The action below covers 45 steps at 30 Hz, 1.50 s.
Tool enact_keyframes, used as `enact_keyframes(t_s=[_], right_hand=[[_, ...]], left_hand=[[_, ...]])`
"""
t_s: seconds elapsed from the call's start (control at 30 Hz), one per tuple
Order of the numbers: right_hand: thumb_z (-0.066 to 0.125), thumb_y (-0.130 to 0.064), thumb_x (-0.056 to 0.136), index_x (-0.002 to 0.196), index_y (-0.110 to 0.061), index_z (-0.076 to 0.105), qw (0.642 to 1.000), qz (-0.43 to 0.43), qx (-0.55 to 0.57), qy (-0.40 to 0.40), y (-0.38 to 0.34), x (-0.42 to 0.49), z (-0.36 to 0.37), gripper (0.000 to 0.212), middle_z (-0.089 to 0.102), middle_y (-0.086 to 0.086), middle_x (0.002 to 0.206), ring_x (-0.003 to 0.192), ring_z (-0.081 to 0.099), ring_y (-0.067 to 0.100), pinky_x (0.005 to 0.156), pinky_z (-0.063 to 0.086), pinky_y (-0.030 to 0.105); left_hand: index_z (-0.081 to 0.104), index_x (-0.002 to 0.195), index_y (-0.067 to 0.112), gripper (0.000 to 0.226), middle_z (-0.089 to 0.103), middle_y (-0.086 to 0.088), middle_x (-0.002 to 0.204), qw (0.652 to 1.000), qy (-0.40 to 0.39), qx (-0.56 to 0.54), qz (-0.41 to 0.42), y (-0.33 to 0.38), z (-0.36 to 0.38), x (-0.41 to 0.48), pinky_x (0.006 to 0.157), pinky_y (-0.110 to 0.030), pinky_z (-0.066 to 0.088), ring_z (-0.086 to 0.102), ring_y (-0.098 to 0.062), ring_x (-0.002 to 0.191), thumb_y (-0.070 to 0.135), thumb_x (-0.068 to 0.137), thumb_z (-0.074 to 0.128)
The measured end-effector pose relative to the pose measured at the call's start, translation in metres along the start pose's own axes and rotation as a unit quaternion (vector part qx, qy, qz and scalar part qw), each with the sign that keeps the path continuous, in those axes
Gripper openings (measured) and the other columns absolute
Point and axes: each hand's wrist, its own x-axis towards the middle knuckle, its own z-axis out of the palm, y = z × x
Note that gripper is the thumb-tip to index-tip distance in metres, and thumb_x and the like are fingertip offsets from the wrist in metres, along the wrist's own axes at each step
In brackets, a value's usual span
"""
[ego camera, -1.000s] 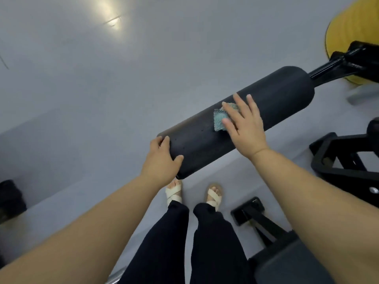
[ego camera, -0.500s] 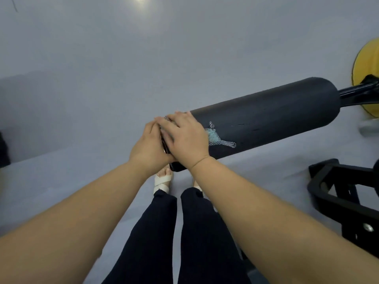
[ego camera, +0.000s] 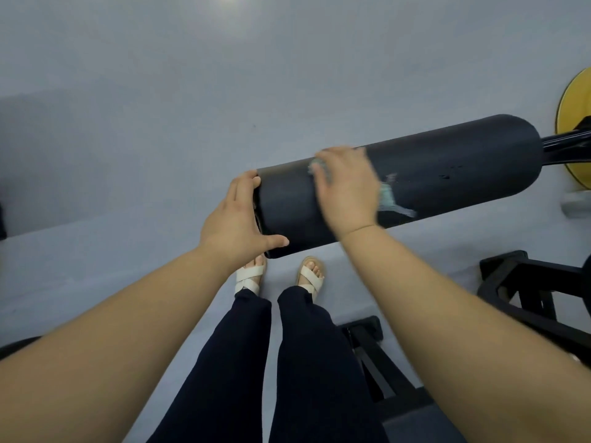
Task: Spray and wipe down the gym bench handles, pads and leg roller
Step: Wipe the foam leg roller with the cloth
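Observation:
The black foam leg roller (ego camera: 447,174) runs across the view from centre to upper right on a black metal bar (ego camera: 564,143). My left hand (ego camera: 233,219) clasps its left end, fingers over the top edge and thumb underneath. My right hand (ego camera: 348,190) lies flat over the roller just right of the left hand and presses a teal mesh cloth (ego camera: 391,199) onto it. The cloth's edge trails out on the right side of that hand. Motion blurs the right hand.
A yellow weight plate (ego camera: 572,123) sits at the right edge behind the bar. Black machine frame parts (ego camera: 527,282) stand low on the right, with a dark pad (ego camera: 415,426) at the bottom. My sandalled feet (ego camera: 249,276) stand on the grey floor under the roller.
My right hand slid the cloth leftward to the roller's end beside my left hand, then back to the right along the roller. My left hand stayed on the end.

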Motion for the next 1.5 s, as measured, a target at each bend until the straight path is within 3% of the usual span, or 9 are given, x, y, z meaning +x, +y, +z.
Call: enact_keyframes(t_s=[0.23,0.5,0.7,0.87,1.13,1.23,1.3,1.43,1.5], right_hand=[[0.048,-0.023,0.096,0.099,-0.007,0.071,0.976,-0.21,0.036,-0.053,0.014,-0.022,-0.001,0.028,0.068,0.011,0.107,0.105,0.061,0.035,0.104,0.027,0.044],[0.05,-0.018,0.09,0.103,-0.006,0.069,0.989,0.149,-0.022,0.005,0.064,-0.002,-0.024,0.026,0.066,0.011,0.11,0.111,0.057,0.033,0.108,0.029,0.043],[0.058,-0.014,0.08,0.085,-0.008,0.073,0.997,-0.035,0.074,-0.016,-0.069,-0.019,0.033,0.017,0.07,0.007,0.086,0.083,0.066,0.026,0.092,0.039,0.038],[0.049,-0.03,0.096,0.098,-0.007,0.071,0.971,-0.218,0.034,-0.09,0.019,-0.003,-0.006,0.031,0.069,0.009,0.102,0.099,0.057,0.025,0.1,0.032,0.04],[0.049,-0.021,0.087,0.1,-0.008,0.069,0.988,0.141,-0.051,-0.046,0.048,0.012,-0.019,0.027,0.067,0.01,0.105,0.104,0.058,0.032,0.105,0.034,0.039],[0.056,-0.014,0.08,0.086,-0.007,0.071,0.999,0.036,-0.014,-0.026,-0.028,-0.001,0.012,0.017,0.069,0.01,0.087,0.083,0.064,0.031,0.087,0.039,0.032],[0.051,-0.017,0.08,0.083,-0.006,0.071,0.997,-0.055,0.029,-0.039,-0.057,-0.009,0.024,0.022,0.069,0.01,0.081,0.078,0.065,0.03,0.084,0.036,0.032],[0.053,-0.025,0.09,0.099,-0.005,0.071,0.968,-0.218,0.047,-0.116,0.002,-0.005,-0.002,0.028,0.069,0.013,0.102,0.101,0.058,0.029,0.101,0.028,0.038],[0.05,-0.028,0.095,0.104,-0.007,0.069,0.985,-0.138,0.009,-0.108,0.059,0.002,-0.03,0.03,0.068,0.012,0.109,0.109,0.053,0.027,0.106,0.025,0.036]], left_hand=[[0.032,0.141,0.008,0.097,0.021,0.006,0.153,0.995,0.054,0.066,0.06,-0.008,0.018,-0.02,0.102,-0.034,0.037,0.037,-0.023,0.13,0.037,0.064,0.082],[0.052,0.122,-0.001,0.065,0.049,-0.013,0.137,0.982,0.105,0.084,0.137,-0.022,0.022,-0.018,0.089,-0.044,0.045,0.055,-0.039,0.106,0.029,0.071,0.078],[0.048,0.119,0.005,0.06,0.052,-0.012,0.133,0.979,0.089,0.103,0.151,-0.028,0.024,-0.023,0.073,-0.04,0.051,0.059,-0.034,0.086,0.046,0.075,0.05],[0.042,0.13,0.008,0.064,0.049,-0.008,0.139,0.96,0.108,0.184,0.181,-0.038,0.023,-0.026,0.071,-0.035,0.051,0.056,-0.028,0.084,0.045,0.078,0.044],[0.056,0.113,0.017,0.048,0.051,-0.001,0.126,0.994,0.061,0.038,0.079,-0.008,-0.014,0.012,0.095,-0.034,0.035,0.04,-0.028,0.116,0.04,0.074,0.071],[0.035,0.14,0.019,0.092,0.025,-0.001,0.15,0.994,-0.103,0.023,0.011,-0.002,-0.029,0.04,0.108,-0.037,0.026,0.021,-0.027,0.138,0.047,0.064,0.078],[0.047,0.125,0.02,0.077,0.047,0.0,0.131,0.988,-0.147,-0.04,0.023,-0.006,-0.03,0.049,0.097,-0.031,0.038,0.039,-0.025,0.127,0.045,0.059,0.078],[0.036,0.137,0.021,0.09,0.039,0.005,0.136,0.988,-0.145,-0.056,0.018,-0.012,-0.025,0.044,0.095,-0.025,0.036,0.041,-0.016,0.126,0.038,0.062,0.083],[0.03,0.138,0.021,0.098,0.032,0.006,0.14,0.995,-0.093,-0.009,0.037,-0.01,-0.017,0.035,0.092,-0.027,0.035,0.039,-0.017,0.125,0.043,0.059,0.083]])
